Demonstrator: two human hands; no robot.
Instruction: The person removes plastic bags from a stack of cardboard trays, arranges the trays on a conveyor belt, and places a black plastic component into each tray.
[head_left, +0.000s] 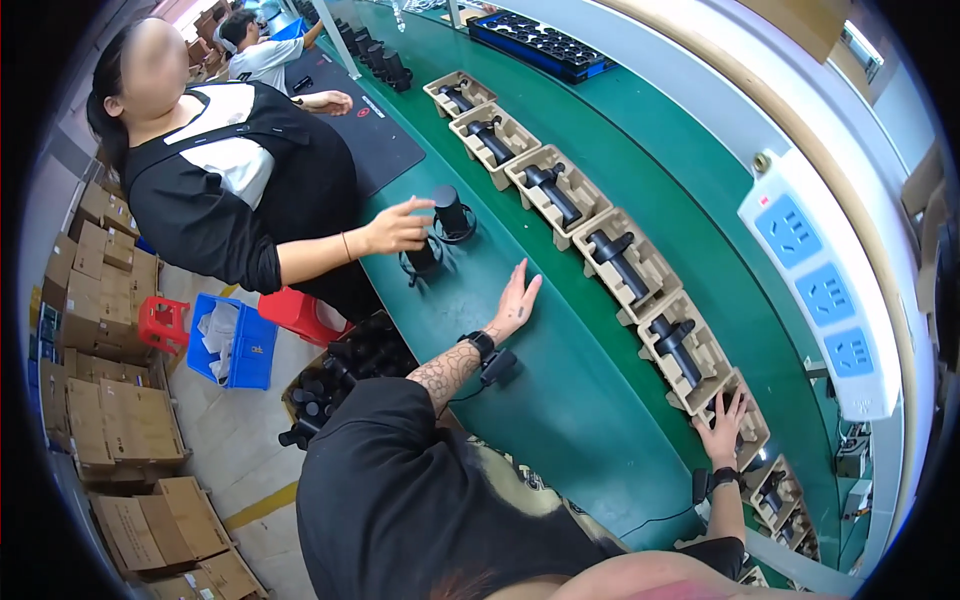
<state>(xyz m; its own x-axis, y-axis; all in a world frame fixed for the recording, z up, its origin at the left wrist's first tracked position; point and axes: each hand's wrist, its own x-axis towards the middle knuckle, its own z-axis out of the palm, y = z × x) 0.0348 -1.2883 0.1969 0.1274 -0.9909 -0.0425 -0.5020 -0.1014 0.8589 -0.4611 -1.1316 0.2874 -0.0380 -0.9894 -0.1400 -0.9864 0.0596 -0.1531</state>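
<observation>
Meanwhile right hand (722, 428) flat on cardboard tray (745, 425); left hand (515, 300) empty.

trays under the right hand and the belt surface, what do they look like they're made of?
Trays: beige, matte, with rounded moulded pockets and soft edges, so probably pressed paper pulp. The right hand rests on the nearest one.
Belt: plain green, smooth with a faint sheen, likely rubber or PVC sheet. The left hand lies flat on it.
</observation>
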